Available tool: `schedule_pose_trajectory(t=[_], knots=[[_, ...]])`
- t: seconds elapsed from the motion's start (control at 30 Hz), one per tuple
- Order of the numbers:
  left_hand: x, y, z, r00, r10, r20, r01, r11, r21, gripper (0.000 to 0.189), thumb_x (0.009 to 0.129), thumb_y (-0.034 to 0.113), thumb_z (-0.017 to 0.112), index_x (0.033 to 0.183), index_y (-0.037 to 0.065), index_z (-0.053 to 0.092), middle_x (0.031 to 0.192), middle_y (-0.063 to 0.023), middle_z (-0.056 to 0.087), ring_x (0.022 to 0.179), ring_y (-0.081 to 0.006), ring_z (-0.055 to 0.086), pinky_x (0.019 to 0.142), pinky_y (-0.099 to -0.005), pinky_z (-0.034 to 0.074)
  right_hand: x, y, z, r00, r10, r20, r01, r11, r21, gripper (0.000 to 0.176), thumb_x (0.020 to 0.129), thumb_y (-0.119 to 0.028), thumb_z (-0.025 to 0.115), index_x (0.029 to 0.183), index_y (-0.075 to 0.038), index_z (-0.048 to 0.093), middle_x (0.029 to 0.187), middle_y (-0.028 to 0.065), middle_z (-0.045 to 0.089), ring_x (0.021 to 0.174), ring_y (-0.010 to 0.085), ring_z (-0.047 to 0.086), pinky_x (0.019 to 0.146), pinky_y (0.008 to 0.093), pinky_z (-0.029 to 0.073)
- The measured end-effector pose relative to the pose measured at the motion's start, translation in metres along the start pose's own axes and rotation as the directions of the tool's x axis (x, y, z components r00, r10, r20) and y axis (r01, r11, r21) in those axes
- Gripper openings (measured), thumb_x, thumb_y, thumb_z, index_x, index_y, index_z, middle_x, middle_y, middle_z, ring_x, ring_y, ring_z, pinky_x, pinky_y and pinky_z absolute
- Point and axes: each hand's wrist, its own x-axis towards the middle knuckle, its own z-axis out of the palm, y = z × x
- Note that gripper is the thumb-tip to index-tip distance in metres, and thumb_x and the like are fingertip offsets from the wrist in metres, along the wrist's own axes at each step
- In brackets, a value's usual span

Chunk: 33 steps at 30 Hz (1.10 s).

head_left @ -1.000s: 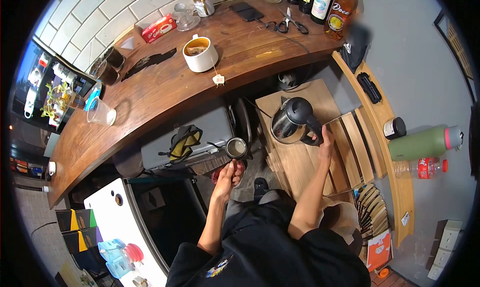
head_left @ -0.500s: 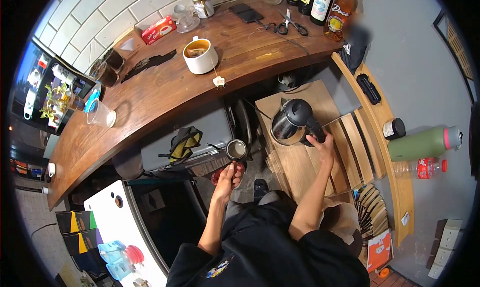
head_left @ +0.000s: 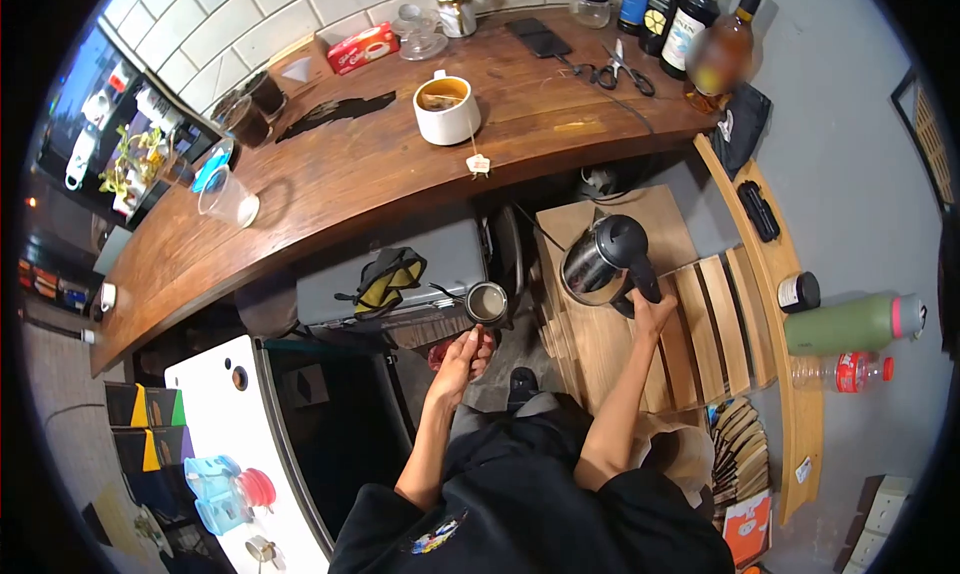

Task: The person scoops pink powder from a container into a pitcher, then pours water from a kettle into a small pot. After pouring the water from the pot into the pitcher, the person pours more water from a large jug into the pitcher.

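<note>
Two hands are in view, both occupied. The left hand (head_left: 460,362) has its fingers curled in, thumb laid along the top, closed on what appears to be the handle of a small metal pot (head_left: 487,302); the grip hides most of that handle. The pot sits just ahead of the thumb tip, mouth upward; whether it holds liquid cannot be told. A red object (head_left: 438,356), partly covered, shows just beside the left fingers; its kind is unclear.

The right hand (head_left: 652,316) has its fingers wrapped around the black handle of a kettle (head_left: 592,266). The kettle's body is ahead and to the left of those fingers, lid on, over a wooden bench (head_left: 590,334); contact between base and bench cannot be confirmed.

Left of the pot and the left fingers, a yellow-and-black pouch (head_left: 385,282) lies on a grey box (head_left: 420,236). Farther ahead of the left fingers, a white mug (head_left: 447,126) stands on a wooden counter (head_left: 330,189), its paper tag (head_left: 478,164) outside on a string. Scissors (head_left: 622,72) lie beyond, well apart from both hands. Well right of the right fingers, a green bottle (head_left: 845,326) lies across a narrow shelf (head_left: 800,449).
</note>
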Motion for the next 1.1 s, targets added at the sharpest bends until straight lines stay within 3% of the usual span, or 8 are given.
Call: schedule_pose_trajectory(t=[0.13, 0.23, 0.4, 0.47, 0.5, 0.57, 0.8, 1.1], knots=[[-0.003, 0.008, -0.010, 0.997, 0.032, -0.063, -0.029, 0.998, 0.050, 0.032, 0.104, 0.037, 0.049, 0.108, 0.005, 0.054, 0.080, 0.0050, 0.046, 0.063, -0.0041, 0.035, 0.056, -0.0192, 0.031, 0.003, 0.025, 0.009, 0.996, -0.047, -0.069, 0.052, 0.997, 0.065, 0.017, 0.067, -0.001, 0.074, 0.078, 0.008, 0.066, 0.079, 0.0115, 0.065, 0.073, 0.0178, 0.062, 0.064, 0.0345, 0.051], [-0.008, 0.011, -0.016, 0.995, 0.037, -0.091, -0.030, 0.997, 0.074, 0.032, 0.104, 0.037, 0.049, 0.108, 0.005, 0.054, 0.080, 0.0050, 0.047, 0.063, -0.0036, 0.035, 0.055, -0.0188, 0.031, 0.003, 0.040, 0.003, 0.984, 0.040, -0.175, -0.015, 0.989, 0.145, 0.015, 0.069, 0.002, 0.073, 0.078, 0.010, 0.065, 0.080, 0.0114, 0.065, 0.072, 0.0176, 0.062, 0.064, 0.0342, 0.051], [-0.010, 0.017, -0.017, 0.991, 0.028, -0.133, -0.010, 0.991, 0.136, 0.031, 0.104, 0.036, 0.048, 0.109, 0.005, 0.054, 0.081, 0.0048, 0.047, 0.064, -0.0026, 0.036, 0.054, -0.0183, 0.031, -0.006, -0.007, -0.003, 0.990, 0.022, -0.141, 0.006, 0.981, 0.192, 0.012, 0.071, 0.008, 0.069, 0.082, 0.011, 0.067, 0.084, 0.0106, 0.067, 0.073, 0.0160, 0.062, 0.067, 0.0329, 0.050], [-0.007, 0.016, -0.021, 0.990, 0.027, -0.138, -0.007, 0.990, 0.144, 0.034, 0.105, 0.038, 0.045, 0.106, 0.006, 0.055, 0.078, 0.0057, 0.047, 0.061, -0.0026, 0.035, 0.052, -0.0188, 0.029, -0.011, -0.028, 0.001, 0.974, -0.110, -0.198, 0.165, 0.942, 0.293, 0.015, 0.071, 0.008, 0.064, 0.061, -0.001, 0.057, 0.062, -0.0026, 0.053, 0.052, 0.0058, 0.045, 0.045, 0.0238, 0.028], [-0.006, 0.017, -0.023, 0.991, 0.028, -0.132, -0.009, 0.989, 0.146, 0.034, 0.105, 0.038, 0.045, 0.106, 0.006, 0.055, 0.078, 0.0057, 0.047, 0.061, -0.0026, 0.035, 0.052, -0.0188, 0.029, -0.012, -0.036, -0.003, 0.973, -0.113, -0.203, 0.171, 0.941, 0.293, 0.015, 0.071, 0.008, 0.064, 0.061, -0.001, 0.057, 0.062, -0.0026, 0.053, 0.052, 0.0058, 0.045, 0.045, 0.0238, 0.028], [-0.006, 0.021, -0.025, 0.996, 0.006, -0.086, 0.005, 0.992, 0.123, 0.038, 0.106, 0.041, 0.040, 0.102, 0.007, 0.055, 0.072, 0.0067, 0.046, 0.057, -0.0029, 0.034, 0.050, -0.0188, 0.028, -0.018, -0.053, -0.014, 0.990, -0.126, -0.056, 0.135, 0.964, 0.227, 0.008, 0.072, 0.009, 0.068, 0.080, 0.009, 0.069, 0.080, 0.0060, 0.066, 0.072, 0.0138, 0.060, 0.067, 0.0296, 0.048], [-0.017, 0.048, -0.037, 0.988, 0.062, -0.141, -0.029, 0.974, 0.223, 0.042, 0.105, 0.044, 0.039, 0.095, 0.007, 0.055, 0.065, 0.0080, 0.044, 0.052, -0.0034, 0.034, 0.044, -0.0206, 0.027, -0.068, -0.110, -0.014, 0.964, -0.263, 0.037, 0.243, 0.931, 0.271, 0.004, 0.072, 0.010, 0.068, 0.075, 0.007, 0.067, 0.074, 0.0025, 0.064, 0.066, 0.0096, 0.056, 0.061, 0.0270, 0.045], [-0.067, 0.069, -0.073, 0.970, 0.182, -0.162, -0.128, 0.946, 0.297, 0.045, 0.105, 0.045, 0.039, 0.093, 0.005, 0.057, 0.064, 0.0072, 0.046, 0.051, -0.0030, 0.036, 0.045, -0.0207, 0.027, -0.167, -0.138, -0.015, 0.927, -0.193, 0.321, 0.120, 0.965, 0.233, 0.013, 0.068, 0.010, 0.064, 0.062, 0.000, 0.059, 0.065, -0.0043, 0.054, 0.058, 0.0046, 0.047, 0.051, 0.0242, 0.034]])
